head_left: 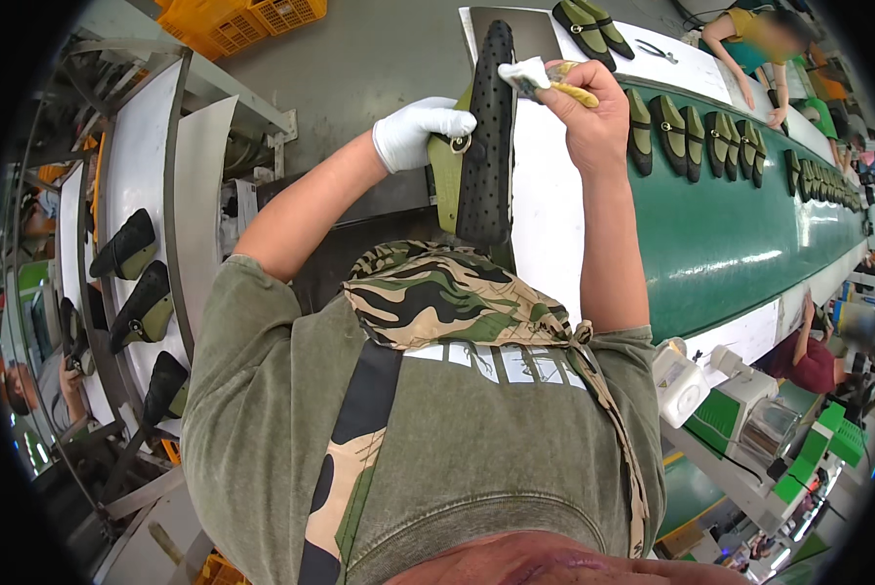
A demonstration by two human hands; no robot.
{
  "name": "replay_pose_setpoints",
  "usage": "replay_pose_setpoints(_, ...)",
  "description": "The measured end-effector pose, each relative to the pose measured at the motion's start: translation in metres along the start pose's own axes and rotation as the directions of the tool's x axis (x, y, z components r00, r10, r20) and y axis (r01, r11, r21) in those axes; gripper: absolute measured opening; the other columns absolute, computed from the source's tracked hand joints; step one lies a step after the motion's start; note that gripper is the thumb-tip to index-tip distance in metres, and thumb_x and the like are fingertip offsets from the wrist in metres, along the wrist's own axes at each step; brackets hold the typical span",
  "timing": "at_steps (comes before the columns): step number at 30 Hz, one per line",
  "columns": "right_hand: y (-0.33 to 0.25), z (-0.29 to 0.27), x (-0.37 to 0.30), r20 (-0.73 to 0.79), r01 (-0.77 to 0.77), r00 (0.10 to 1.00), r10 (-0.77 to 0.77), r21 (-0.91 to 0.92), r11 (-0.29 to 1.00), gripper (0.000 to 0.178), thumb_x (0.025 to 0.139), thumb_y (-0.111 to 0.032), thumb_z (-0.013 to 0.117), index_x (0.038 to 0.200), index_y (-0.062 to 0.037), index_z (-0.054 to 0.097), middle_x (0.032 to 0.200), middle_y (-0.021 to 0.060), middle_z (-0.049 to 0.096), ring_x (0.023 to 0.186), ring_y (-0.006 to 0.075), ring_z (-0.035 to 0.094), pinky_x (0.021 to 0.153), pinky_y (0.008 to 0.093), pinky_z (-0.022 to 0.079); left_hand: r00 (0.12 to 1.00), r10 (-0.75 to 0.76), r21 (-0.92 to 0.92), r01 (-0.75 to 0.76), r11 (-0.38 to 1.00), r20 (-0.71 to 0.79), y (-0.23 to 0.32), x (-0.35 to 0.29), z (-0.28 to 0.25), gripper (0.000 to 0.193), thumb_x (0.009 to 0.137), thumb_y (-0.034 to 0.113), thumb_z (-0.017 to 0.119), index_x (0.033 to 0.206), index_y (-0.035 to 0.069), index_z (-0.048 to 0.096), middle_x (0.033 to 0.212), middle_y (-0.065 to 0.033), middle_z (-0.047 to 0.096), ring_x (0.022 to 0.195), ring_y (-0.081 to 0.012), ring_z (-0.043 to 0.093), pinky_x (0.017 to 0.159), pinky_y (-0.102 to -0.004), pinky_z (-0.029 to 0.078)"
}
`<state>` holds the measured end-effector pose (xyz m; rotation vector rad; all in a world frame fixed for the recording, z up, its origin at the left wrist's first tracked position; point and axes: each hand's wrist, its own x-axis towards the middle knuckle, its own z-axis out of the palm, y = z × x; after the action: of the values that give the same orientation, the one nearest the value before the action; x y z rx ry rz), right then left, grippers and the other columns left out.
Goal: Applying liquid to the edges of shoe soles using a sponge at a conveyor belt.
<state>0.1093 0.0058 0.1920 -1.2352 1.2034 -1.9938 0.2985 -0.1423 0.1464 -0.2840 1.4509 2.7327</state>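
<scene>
Shoe (486,136), just one, is at twelve o'clock; the left hand (418,136) has its fingers pinching it; the right hand's (593,109) fingers pinch one white wad (523,74).

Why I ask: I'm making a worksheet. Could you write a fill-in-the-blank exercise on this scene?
A glove is worn only on the wearer's ____ hand.
The dotted sole of the held shoe is ____ in colour.
The item in the right hand is ____ at the end nearest that sole.
Several pairs of shoes at right rest on a long surface coloured ____.

Missing words: left; black; white; green.
</scene>
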Motion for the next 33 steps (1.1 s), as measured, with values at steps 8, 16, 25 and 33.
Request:
replay_pose_setpoints(8,0.003,0.004,-0.036,0.294,-0.191,0.939,0.178,0.019,0.981,0.024,0.078,-0.002,0.077,0.084,-0.0056,0.054,0.1,0.0101,0.063,0.092,0.0122,0.057,0.077,0.0254,0.046,0.984,0.071,-0.366,-0.126,0.922,-0.161,-0.017,-0.004,-0.026,0.04,0.091,0.026,0.063,0.121,0.001,0.061,0.117,-0.0108,0.067,0.107,-0.025,0.063,0.1,-0.0423,0.047)
replay_pose_setpoints(16,0.006,0.011,-0.042,0.298,-0.219,0.935,0.192,0.058,0.974,0.023,0.078,0.0,0.076,0.084,-0.0048,0.055,0.1,0.0099,0.064,0.091,0.0115,0.058,0.079,0.0252,0.047,0.986,0.112,-0.37,-0.15,0.917,-0.121,-0.024,-0.012,-0.029,0.048,0.091,0.031,0.064,0.129,0.004,0.057,0.126,-0.0134,0.063,0.114,-0.0279,0.061,0.103,-0.0447,0.045)
replay_pose_setpoints(25,-0.007,0.006,-0.061,0.34,-0.155,0.92,0.194,-0.136,0.978,0.024,0.075,0.0,0.076,0.081,-0.0063,0.054,0.097,0.0105,0.064,0.096,0.0164,0.06,0.082,0.0289,0.046,0.97,0.146,-0.228,-0.19,0.955,-0.195,-0.037,-0.022,-0.04,0.063,0.09,0.04,0.062,0.137,0.0,0.049,0.134,-0.0168,0.057,0.12,-0.0299,0.058,0.107,-0.0444,0.042)
replay_pose_setpoints(33,0.005,-0.006,-0.063,0.453,-0.166,0.865,0.213,-0.143,0.976,0.024,0.075,0.002,0.075,0.081,-0.0053,0.054,0.103,0.0125,0.065,0.095,0.0146,0.059,0.081,0.0296,0.047,0.951,0.16,-0.333,-0.246,0.91,-0.265,-0.031,-0.03,-0.037,0.043,0.091,0.028,0.063,0.126,0.003,0.059,0.12,-0.0116,0.066,0.109,-0.0262,0.063,0.101,-0.0433,0.047)
